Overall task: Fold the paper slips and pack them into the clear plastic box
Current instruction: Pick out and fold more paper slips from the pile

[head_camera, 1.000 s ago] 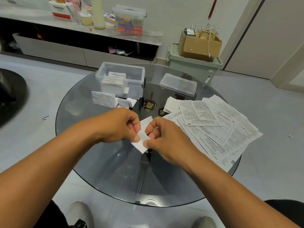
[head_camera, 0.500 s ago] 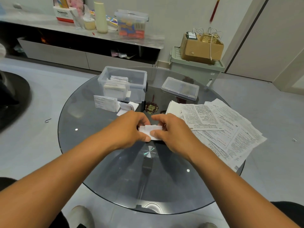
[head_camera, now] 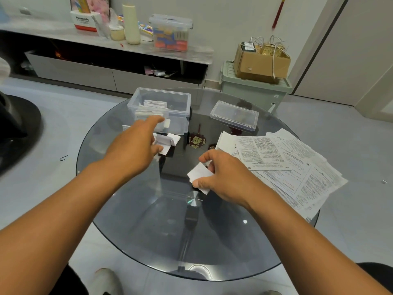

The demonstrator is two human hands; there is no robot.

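A small folded white paper slip [head_camera: 198, 175] is pinched in my right hand [head_camera: 223, 175] just above the round glass table [head_camera: 136, 220]. My left hand [head_camera: 134, 145] is stretched forward with fingers apart, reaching over loose folded slips [head_camera: 169, 140] that lie on the glass in front of the clear plastic box [head_camera: 178, 111]. The box stands open at the table's far side and holds several folded slips [head_camera: 151, 109]. A spread pile of unfolded printed paper sheets [head_camera: 287, 165] covers the table's right side.
The box's clear lid [head_camera: 234, 118] lies to the right of the box. A red and gold ornament [head_camera: 197, 141] shows beneath the glass. Behind the table stand a low cabinet [head_camera: 106, 67] with containers and a green bin [head_camera: 255, 90] bearing a cardboard carton.
Both hands held one slip together at the table's middle. My left hand has let go and moved forward toward the box; my right hand keeps the folded slip.
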